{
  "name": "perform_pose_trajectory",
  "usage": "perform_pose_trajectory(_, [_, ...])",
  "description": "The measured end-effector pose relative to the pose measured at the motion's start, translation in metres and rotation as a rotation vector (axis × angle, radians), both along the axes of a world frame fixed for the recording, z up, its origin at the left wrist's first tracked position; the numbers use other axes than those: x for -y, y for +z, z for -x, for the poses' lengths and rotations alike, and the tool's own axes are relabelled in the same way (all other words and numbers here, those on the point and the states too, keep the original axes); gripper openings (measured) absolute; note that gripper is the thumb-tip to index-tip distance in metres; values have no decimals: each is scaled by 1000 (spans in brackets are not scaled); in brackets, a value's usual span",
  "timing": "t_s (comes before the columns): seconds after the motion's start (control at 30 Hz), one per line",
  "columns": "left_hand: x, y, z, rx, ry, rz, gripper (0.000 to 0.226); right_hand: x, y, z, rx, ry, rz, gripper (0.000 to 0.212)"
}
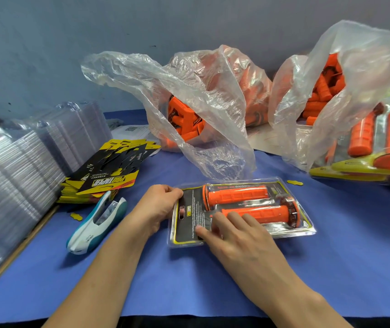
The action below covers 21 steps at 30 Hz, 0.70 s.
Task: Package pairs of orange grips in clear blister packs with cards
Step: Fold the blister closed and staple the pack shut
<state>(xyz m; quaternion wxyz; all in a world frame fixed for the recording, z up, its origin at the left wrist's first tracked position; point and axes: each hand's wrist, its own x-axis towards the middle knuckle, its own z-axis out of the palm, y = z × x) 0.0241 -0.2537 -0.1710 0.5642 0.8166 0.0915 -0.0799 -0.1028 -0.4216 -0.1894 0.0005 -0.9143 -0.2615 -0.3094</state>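
A clear blister pack (305,229) lies flat on the blue table cover in front of me, with a black and yellow card (190,216) inside it. Two orange grips lie in it side by side, the far grip (236,194) and the near grip (263,213). My left hand (159,204) grips the pack's left edge with curled fingers. My right hand (234,237) lies on the pack's near left part, its straight fingers pressing on the card area and touching the near grip's left end.
A white and teal stapler (97,221) lies left of the pack, beside a pile of printed cards (108,171). Stacks of clear blister shells (23,166) fill the left. Two plastic bags of orange grips (189,119) (324,91) stand behind. Finished packs (378,147) pile at the right.
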Motion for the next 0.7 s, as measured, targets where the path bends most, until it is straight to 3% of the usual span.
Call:
perform_pose_trajectory(0.3, [-6, -3, 5, 215, -42, -372, 40, -11, 1, -1, -89, -18, -8, 19])
perform_pose_trajectory(0.4, [-6, -5, 8, 243, -69, -368, 40, -12, 6, 1, -70, 18, -43, 11])
perform_pose_trajectory(0.5, [-6, -7, 13, 273, -71, -368, 33, -5, 26, -7, -47, 74, -237, 24])
perform_pose_trajectory(0.57, [-4, -8, 15, 280, -80, -329, 29, 7, 42, -25, -26, -13, -394, 24])
perform_pose_trajectory(0.63, [0, -8, 19, 282, -101, -258, 28, 23, 52, -51, -158, -136, -509, 21])
perform_pose_trajectory(0.7, [3, -9, 22, 302, -123, -174, 28, 36, 55, -76, -388, -239, -479, 23])
